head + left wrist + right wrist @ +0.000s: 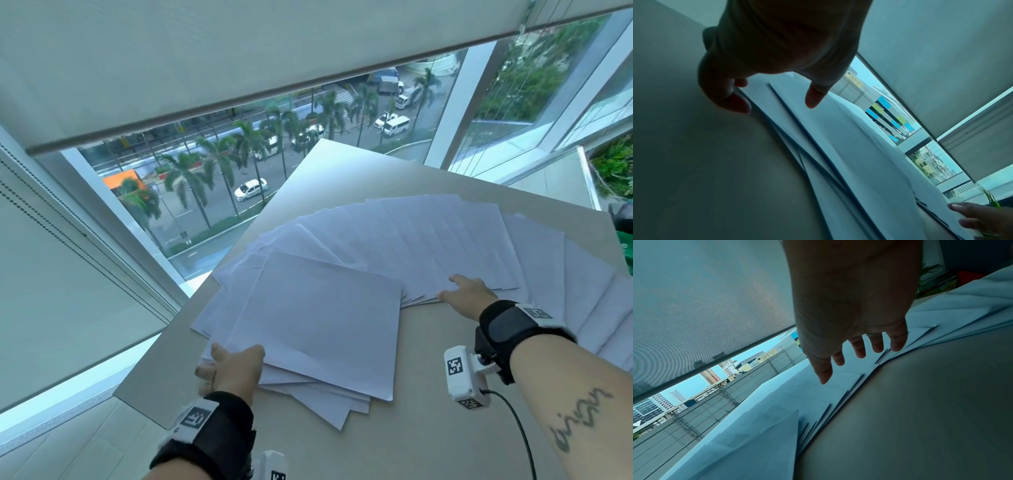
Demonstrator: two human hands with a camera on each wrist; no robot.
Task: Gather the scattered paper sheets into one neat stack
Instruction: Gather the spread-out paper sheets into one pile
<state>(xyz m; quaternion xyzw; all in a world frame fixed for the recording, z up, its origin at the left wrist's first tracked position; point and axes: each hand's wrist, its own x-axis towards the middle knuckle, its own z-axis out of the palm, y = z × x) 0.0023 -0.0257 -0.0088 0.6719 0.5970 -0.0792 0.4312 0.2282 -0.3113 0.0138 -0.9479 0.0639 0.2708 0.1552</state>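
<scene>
Lying fanned across a pale worktop (428, 411) beside a window: white paper sheets (318, 318), overlapping in a loose arc, with a thicker bunch at the near left and further sheets spread toward the right edge. No print can be read on any sheet. Left hand (233, 368): at the near-left corner of the bunch, thumb on the top sheet, fingers curled at the edges below it, gripping the corner. Right hand (466, 296): flat on the middle of the fan, fingers (859, 348) straight and slightly spread, pressing down. Both wrists carry black bands with square black-and-white coded tags (197, 416); no words on them. Right forearm: a dark script tattoo (582, 423), not legible.
</scene>
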